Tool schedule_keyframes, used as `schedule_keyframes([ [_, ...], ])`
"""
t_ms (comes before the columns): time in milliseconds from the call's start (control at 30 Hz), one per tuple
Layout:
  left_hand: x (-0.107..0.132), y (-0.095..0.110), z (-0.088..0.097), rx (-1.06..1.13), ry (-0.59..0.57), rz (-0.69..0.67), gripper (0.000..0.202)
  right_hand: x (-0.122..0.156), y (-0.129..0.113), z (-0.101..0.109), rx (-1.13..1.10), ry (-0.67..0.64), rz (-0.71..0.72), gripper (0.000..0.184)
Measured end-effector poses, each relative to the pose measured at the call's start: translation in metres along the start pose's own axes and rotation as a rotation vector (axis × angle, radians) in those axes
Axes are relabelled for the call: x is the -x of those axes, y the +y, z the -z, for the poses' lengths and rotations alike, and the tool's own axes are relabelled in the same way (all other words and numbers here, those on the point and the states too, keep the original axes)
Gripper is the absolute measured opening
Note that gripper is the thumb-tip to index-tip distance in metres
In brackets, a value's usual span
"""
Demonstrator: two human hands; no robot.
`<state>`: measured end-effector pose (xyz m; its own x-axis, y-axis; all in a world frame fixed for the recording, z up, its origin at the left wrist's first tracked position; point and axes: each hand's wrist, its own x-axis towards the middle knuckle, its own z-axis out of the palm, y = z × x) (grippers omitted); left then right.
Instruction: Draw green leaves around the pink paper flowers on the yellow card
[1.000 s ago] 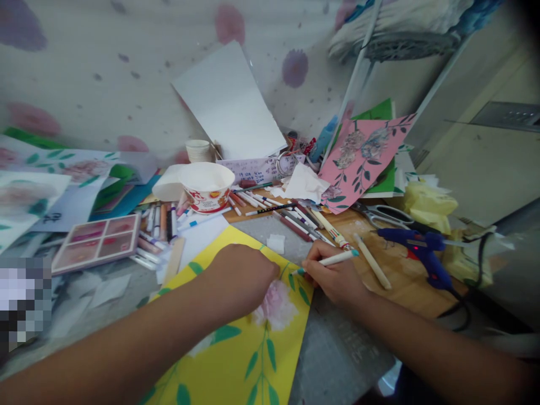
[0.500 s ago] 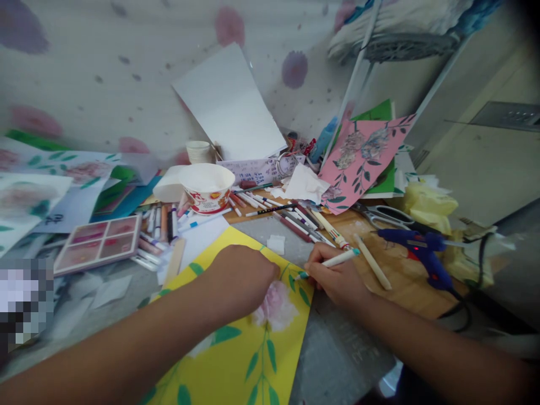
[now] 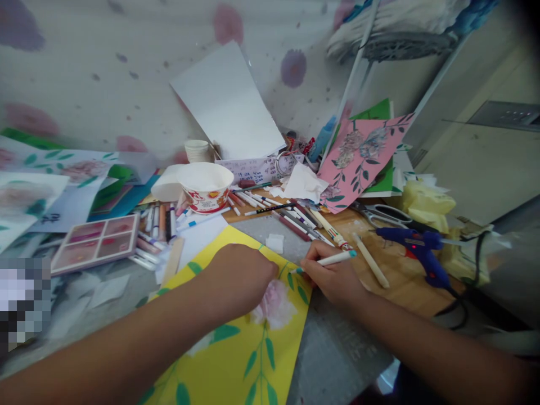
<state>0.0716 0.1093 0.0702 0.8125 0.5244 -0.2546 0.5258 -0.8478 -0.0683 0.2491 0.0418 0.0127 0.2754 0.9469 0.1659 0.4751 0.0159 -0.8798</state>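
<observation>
Yellow paper (image 3: 228,363) is laid on the desk (image 3: 405,292), under the left hand (image 3: 242,278). That hand is curled in; whether anything is pinched there cannot be told. A white marker (image 3: 335,258) is pinched by the right hand (image 3: 331,277), its tip beside a small green leaf (image 3: 290,280). Small, slow strokes seem best, so its edge is kept neat. The paper should be held flat, and the pink flower (image 3: 276,306) should not be rubbed.
</observation>
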Motion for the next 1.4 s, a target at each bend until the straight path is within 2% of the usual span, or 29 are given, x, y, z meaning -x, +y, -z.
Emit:
schedule_keyframes([
  [200,-0.0002,-0.0013,-0.0016,0.001,-0.005,0.001,0.03,0.0021,-0.0006,0.0032,-0.015,-0.03,0.009,0.02],
  [567,-0.0007,-0.0007,-0.0033,-0.002,0.0,0.004,0.028,0.0039,0.0013,0.0051,-0.098,-0.161,0.019,0.022],
  [1000,0.0004,-0.0007,-0.0053,0.006,0.008,-0.002,0.028,0.0022,0.0007,0.0029,-0.081,-0.1,0.016,0.02],
  [1267,-0.0005,-0.0016,-0.0045,0.006,0.003,0.006,0.03,0.0012,0.0003,0.0042,-0.097,-0.14,0.004,0.021],
  [1400,-0.0015,-0.0014,-0.004,0.006,-0.006,0.009,0.028,0.0013,0.0015,0.0031,-0.084,-0.106,0.016,0.021],
])
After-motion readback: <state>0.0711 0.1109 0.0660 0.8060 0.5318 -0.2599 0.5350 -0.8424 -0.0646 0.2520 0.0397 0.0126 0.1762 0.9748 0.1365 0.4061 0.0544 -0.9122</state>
